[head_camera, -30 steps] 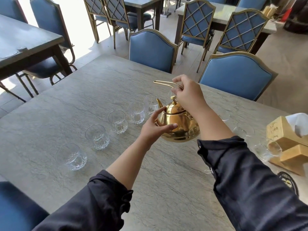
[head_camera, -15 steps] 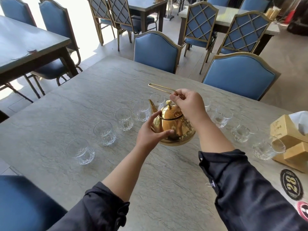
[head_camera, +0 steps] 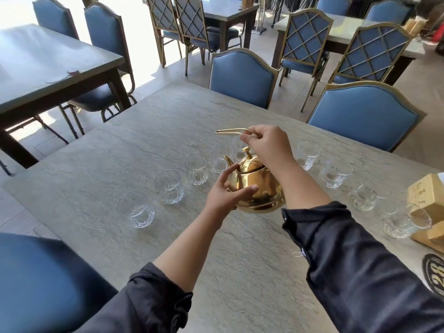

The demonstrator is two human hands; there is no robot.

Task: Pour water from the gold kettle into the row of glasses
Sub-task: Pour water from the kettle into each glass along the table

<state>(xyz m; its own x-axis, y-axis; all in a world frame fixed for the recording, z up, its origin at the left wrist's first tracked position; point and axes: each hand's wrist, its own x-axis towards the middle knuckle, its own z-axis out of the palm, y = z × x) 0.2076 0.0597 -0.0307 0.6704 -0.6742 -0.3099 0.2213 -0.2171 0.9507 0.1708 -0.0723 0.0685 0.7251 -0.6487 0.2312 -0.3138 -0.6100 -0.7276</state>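
Note:
A gold kettle [head_camera: 258, 186] hangs just above the grey stone table [head_camera: 134, 150], spout pointing left and away. My right hand [head_camera: 266, 143] grips its thin wire handle above the lid. My left hand [head_camera: 225, 193] cups the kettle's left side, fingers spread against the body. Clear cut-glass tumblers stand in a curved row across the table: the nearest left one [head_camera: 136, 209], then another [head_camera: 169, 186], a third [head_camera: 196, 168], and one [head_camera: 219, 159] right by the spout. More glasses [head_camera: 334, 174] continue to the right of my arm. Several look empty.
Two blue padded chairs [head_camera: 242, 78] stand at the table's far side. A wooden tissue box [head_camera: 428, 193] sits at the right edge, with a round number sticker [head_camera: 433, 272] near it. A blue seat [head_camera: 48, 280] is at my lower left. Other tables and chairs fill the room behind.
The kettle has come lower and slightly nearer the table, both hands still on it. My view has shifted, so more glasses on the right side now show.

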